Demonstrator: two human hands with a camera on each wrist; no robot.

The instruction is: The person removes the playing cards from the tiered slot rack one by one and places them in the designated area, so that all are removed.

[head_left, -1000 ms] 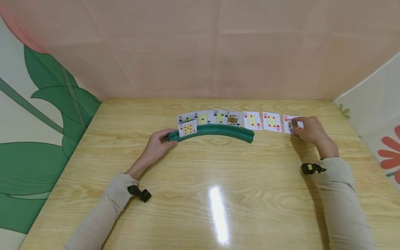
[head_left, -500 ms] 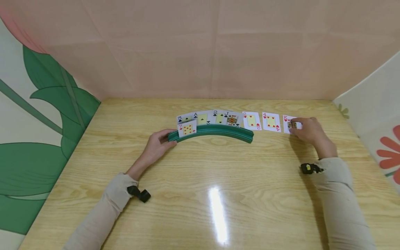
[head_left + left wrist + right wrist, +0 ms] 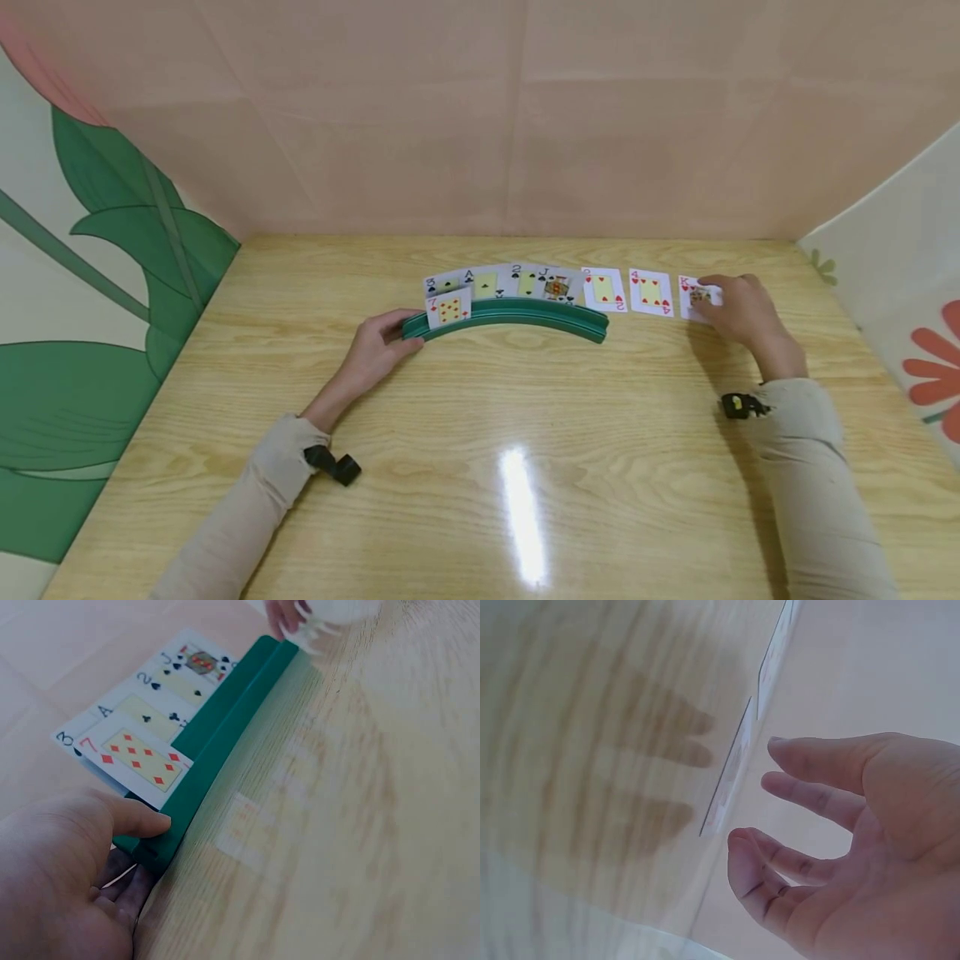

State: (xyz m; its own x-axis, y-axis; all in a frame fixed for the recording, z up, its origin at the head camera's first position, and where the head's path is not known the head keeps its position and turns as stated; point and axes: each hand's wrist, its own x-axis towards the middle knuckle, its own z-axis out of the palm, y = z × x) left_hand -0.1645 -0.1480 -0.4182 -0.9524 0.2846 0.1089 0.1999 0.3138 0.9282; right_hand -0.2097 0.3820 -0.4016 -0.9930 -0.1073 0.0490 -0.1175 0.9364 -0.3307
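My left hand (image 3: 378, 346) grips the left end of a curved green card holder (image 3: 525, 312), thumb in front and fingers behind. A 7 of diamonds (image 3: 449, 308) stands in its front slot at that end. Behind it, overlapping black cards stand in a row, among them an ace of clubs (image 3: 485, 286), a 2 of spades (image 3: 527, 282) and a jack (image 3: 557, 287). At the right, my right hand (image 3: 750, 321) hovers over a king of hearts (image 3: 693, 297) lying on the table. In the right wrist view its fingers are loosely bent and apart, with nothing between them.
Between the holder and the king, a 4 of hearts (image 3: 652, 292) and a 2 of hearts (image 3: 604, 290) lie face up on the wooden table (image 3: 420, 483). A pink cloth wall (image 3: 517, 125) rises behind the table, with patterned panels at both sides.
My right hand has lifted slightly off the king of hearts, and more of the card shows. The left hand and the card holder have stayed in place.
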